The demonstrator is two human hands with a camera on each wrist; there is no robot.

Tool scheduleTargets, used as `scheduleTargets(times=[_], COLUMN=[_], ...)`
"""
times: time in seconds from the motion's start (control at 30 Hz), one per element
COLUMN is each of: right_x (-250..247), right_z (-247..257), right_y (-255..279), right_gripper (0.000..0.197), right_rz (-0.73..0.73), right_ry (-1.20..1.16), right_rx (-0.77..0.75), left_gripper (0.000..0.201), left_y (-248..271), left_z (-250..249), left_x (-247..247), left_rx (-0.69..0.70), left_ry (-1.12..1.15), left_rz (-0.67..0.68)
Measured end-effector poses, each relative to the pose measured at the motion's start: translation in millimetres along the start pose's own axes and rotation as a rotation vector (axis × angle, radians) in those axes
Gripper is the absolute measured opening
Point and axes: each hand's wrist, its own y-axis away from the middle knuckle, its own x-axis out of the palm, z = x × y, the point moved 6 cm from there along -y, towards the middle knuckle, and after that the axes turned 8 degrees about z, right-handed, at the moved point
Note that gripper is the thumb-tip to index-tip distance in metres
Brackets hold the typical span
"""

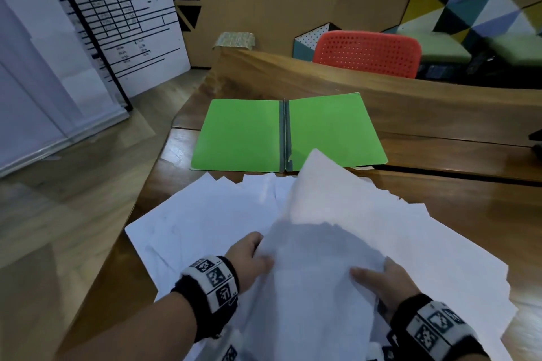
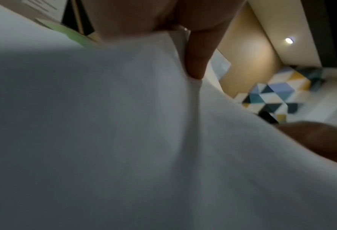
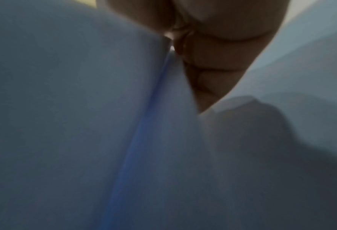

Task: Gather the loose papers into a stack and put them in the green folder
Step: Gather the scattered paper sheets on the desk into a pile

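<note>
At 6 o'clock of desk: left hand and right hand both grip lifted sheets, thumbs on top. Loose papers spread beneath, unstacked. Green folder open, empty, at 12 o'clock. Gathering barely begun; squaring, filing left.

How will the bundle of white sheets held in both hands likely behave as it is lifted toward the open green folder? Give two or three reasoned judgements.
Probably floppy: the bundle of white sheets already arches between the left hand and right hand.
Likely to fan or slip: loose papers beneath lie with staggered corners.
Seemingly light: held only at its near edge.
</note>
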Motion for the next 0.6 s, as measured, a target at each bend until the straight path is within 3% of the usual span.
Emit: scheduleTargets(times=[0.07,0.13,0.17,0.23,0.3,0.4,0.5,0.6], right_x=[1,-3,-6,-15,-18,-14,-10,-5], right_z=[-3,-3,-4,-12,-19,-19,-21,-19], right_y=[-8,-11,-12,-18,-24,-24,-26,-27], right_gripper=[0.096,0.073,0.056,0.048,0.045,0.030,0.050,0.062], right_rz=[-0.017,-0.088,-0.118,-0.166,-0.176,-0.151,-0.139,-0.111], right_ry=[0.053,0.147,0.185,0.243,0.258,0.261,0.314,0.359], right_rx=[-0.023,-0.052,-0.047,-0.032,-0.031,0.005,0.020,0.023], left_gripper=[0.021,0.028,0.037,0.062,0.075,0.083,0.080,0.056], left_y=[3,11,18,33,41,38,32,26], left_z=[6,17,26,42,55,67,66,54], left_x=[-6,-22,-37,-62,-73,-76,-77,-69], left_rx=[-0.006,-0.081,-0.179,-0.412,-0.545,-0.609,-0.560,-0.426], left_ry=[0.098,0.106,0.025,-0.105,-0.031,0.090,0.190,0.162], left_rz=[-0.071,-0.275,-0.425,-0.614,-0.615,-0.572,-0.532,-0.387])
